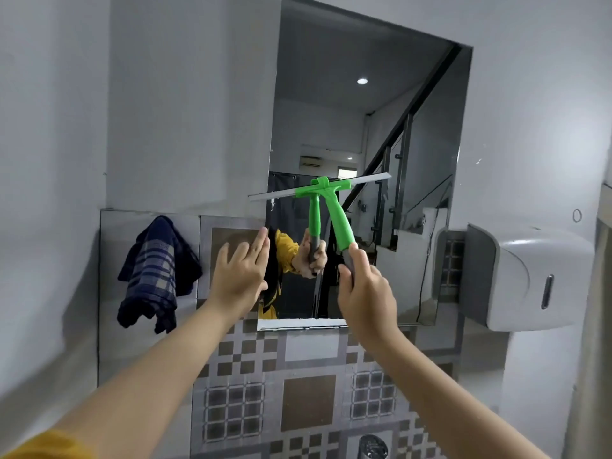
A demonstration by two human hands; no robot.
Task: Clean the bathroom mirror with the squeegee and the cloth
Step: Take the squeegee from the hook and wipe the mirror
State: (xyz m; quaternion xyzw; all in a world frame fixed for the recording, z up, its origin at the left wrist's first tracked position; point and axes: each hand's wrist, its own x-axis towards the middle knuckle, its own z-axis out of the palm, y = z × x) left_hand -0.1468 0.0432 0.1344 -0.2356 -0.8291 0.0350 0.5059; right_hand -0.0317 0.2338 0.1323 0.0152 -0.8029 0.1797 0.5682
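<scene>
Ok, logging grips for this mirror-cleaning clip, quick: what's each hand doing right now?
Left hand: open, fingers straight, flat by the left edge of the wall mirror, holding nothing.
Right hand: closed round the grey grip of the green plastic squeegee.

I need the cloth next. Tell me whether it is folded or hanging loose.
Hanging loose. The dark checked cloth droops bunched and unfolded against the tiled wall, left of the mirror; neither hand touches it.

Cloth [155,273] hangs left of mirror [364,127]; dispenser [523,276] right; squeegee [326,193] against it.
</scene>
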